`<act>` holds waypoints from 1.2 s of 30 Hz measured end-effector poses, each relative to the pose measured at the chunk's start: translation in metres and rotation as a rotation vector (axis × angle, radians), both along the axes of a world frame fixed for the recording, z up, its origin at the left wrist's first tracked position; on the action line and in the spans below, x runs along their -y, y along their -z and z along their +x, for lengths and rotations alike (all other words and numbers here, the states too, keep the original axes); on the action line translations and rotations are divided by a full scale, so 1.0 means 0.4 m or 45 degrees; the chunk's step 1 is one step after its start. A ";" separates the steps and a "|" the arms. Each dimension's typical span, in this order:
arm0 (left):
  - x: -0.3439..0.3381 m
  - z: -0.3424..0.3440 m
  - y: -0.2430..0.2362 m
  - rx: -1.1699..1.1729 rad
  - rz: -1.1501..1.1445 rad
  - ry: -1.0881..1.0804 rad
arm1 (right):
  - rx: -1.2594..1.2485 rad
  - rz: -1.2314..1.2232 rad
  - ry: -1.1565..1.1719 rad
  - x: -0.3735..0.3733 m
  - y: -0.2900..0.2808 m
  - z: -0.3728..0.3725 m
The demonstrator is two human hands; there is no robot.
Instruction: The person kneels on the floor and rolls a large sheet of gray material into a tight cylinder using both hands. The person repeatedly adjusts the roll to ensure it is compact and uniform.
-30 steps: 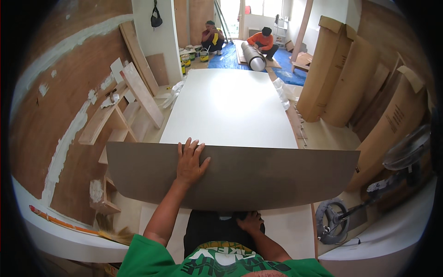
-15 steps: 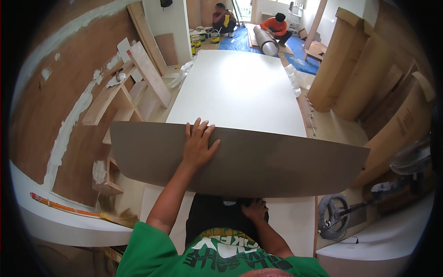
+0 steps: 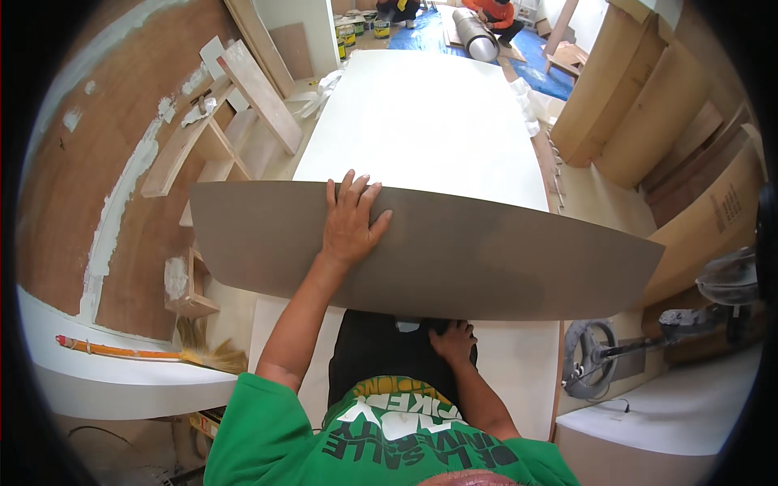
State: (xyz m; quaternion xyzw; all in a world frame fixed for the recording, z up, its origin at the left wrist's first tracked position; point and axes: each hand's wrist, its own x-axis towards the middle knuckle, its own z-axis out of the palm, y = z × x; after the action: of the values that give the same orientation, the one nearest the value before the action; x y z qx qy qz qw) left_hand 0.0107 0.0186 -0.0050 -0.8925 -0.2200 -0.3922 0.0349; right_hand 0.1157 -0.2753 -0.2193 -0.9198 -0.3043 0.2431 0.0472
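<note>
A long grey-brown sheet [image 3: 486,251] lies crosswise in front of me, over the near end of a large white panel [image 3: 417,121]. My left hand [image 3: 352,219] rests on the sheet's upper edge with fingers spread and tips just over it. My right hand [image 3: 454,342] is low against my black trousers [image 3: 365,348], just below the sheet, its fingers loosely bent and apart, with nothing visible in them. A small pale object [image 3: 408,326] shows at the trousers under the sheet's lower edge.
Unfinished wooden shelving [image 3: 212,146] and a broom [image 3: 146,351] are left. Tall cardboard packages [image 3: 608,89] and a long-poled grey tool [image 3: 590,356] are right. At the back, two co-workers squat, one orange-sleeved [image 3: 498,11] at a large roll [image 3: 474,32], beside blue sheeting [image 3: 543,73] and paint cans [image 3: 350,36].
The scene has shifted upward in the picture, cropping the co-workers. The sheet now appears more slanted, lower at the right. Both my hands stay in much the same places on sheet and trousers.
</note>
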 end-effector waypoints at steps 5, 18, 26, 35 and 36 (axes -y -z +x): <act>0.003 -0.003 0.002 -0.012 -0.008 -0.028 | -0.004 -0.007 0.011 -0.004 -0.012 -0.002; 0.007 -0.004 0.000 -0.035 -0.022 -0.035 | -0.025 -0.069 0.012 -0.007 -0.037 -0.001; 0.010 -0.008 -0.001 -0.037 -0.042 -0.034 | 0.000 -0.071 0.007 -0.004 -0.029 0.000; 0.009 -0.009 -0.001 -0.036 -0.035 -0.031 | 0.021 -0.058 0.005 -0.006 -0.030 -0.001; 0.009 -0.010 -0.001 -0.042 -0.037 -0.034 | 0.018 -0.053 0.006 -0.006 -0.030 -0.001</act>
State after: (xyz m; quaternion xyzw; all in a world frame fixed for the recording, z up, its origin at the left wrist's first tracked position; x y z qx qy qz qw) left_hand 0.0067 0.0151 -0.0046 -0.8962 -0.2371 -0.3736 0.0307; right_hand 0.1153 -0.2731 -0.2074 -0.9231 -0.2973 0.2426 0.0264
